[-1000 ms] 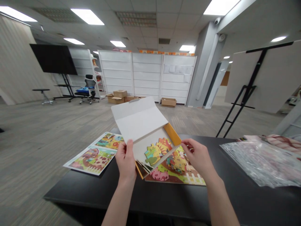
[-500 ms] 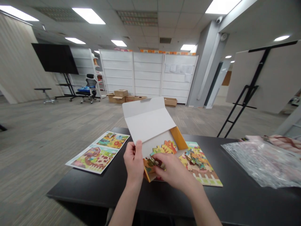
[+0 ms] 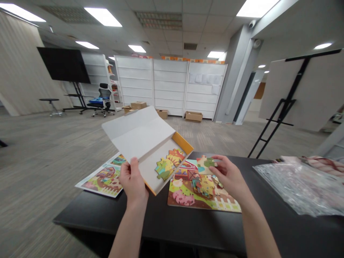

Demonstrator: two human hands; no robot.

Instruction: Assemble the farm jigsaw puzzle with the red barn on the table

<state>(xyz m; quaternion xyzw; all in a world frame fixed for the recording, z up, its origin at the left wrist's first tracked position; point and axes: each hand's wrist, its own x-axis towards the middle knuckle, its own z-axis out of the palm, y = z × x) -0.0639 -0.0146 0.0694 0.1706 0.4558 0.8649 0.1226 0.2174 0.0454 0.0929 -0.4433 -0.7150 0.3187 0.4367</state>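
Observation:
My left hand (image 3: pixel 134 182) grips the near left corner of an open box (image 3: pixel 182 142) with a white inside and orange side walls, tilted above the table. Joined puzzle pieces (image 3: pixel 169 164) in yellow, green and orange lie inside it. Between the thumb and fingers of my right hand (image 3: pixel 225 173) are green and beige puzzle pieces (image 3: pixel 205 164). Below them rests a farm picture board (image 3: pixel 184 197) with a pink pig and a white fence, and a small heap of loose pieces (image 3: pixel 204 186) sits on it.
A printed picture sheet (image 3: pixel 104 179), partly behind the box, lies at the left of the black table (image 3: pixel 172 229). Clear plastic packaging (image 3: pixel 298 190) covers the right side. Cardboard boxes (image 3: pixel 193 116), an office chair (image 3: pixel 103 100) and white shelving stand beyond.
The box has moved left with my left hand. My right hand has come out of it to the right, holding pieces over the board, which now shows more fully.

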